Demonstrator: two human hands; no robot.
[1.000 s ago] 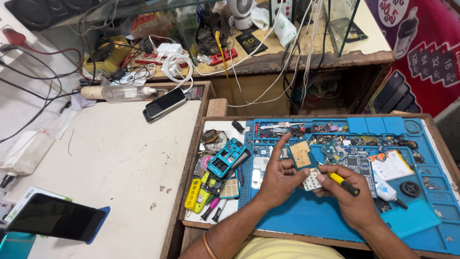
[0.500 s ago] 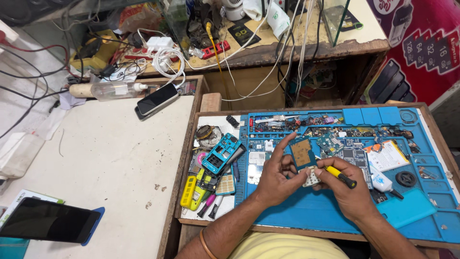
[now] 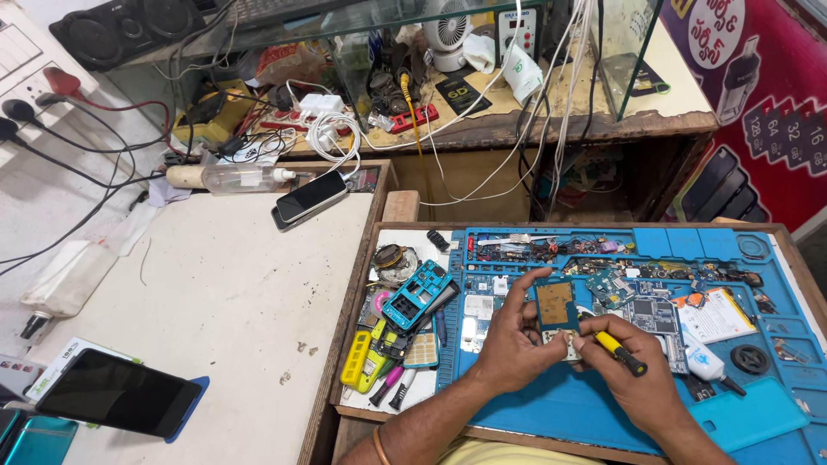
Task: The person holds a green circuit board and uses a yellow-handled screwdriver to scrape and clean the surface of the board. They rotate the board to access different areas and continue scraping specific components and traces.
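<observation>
Change since earlier: hardly anything shifts on the blue mat; both hands stay bunched over the same spot, and only the head camera tips a little.
Left hand [image 3: 515,343]: curled, fingertips pinching the lower edge of a small circuit board [image 3: 556,303], index finger stretched up along its left side.
Right hand [image 3: 627,379]: closed around a yellow-handled screwdriver [image 3: 620,351], held like a pen, tip pointing at the board's bottom edge.
Board position: upright-ish on the blue work mat [image 3: 551,405], between the two hands, just left of a larger grey board [image 3: 653,315].
Tip contact: probably on a pale part under the board, though fingers hide the exact point.
Risk, slip: the tip may skid off and scratch the board, since only fingertips steady it.
Risk, loss: tiny loose parts lie close by on the mat; a jolt could scatter them.
Risk, crowding: a white glue bottle [image 3: 702,362] sits just beside the right hand and could be knocked over.
Elsewhere: a dark phone [image 3: 312,198] rests well apart on the pale bench [image 3: 224,301].
</observation>
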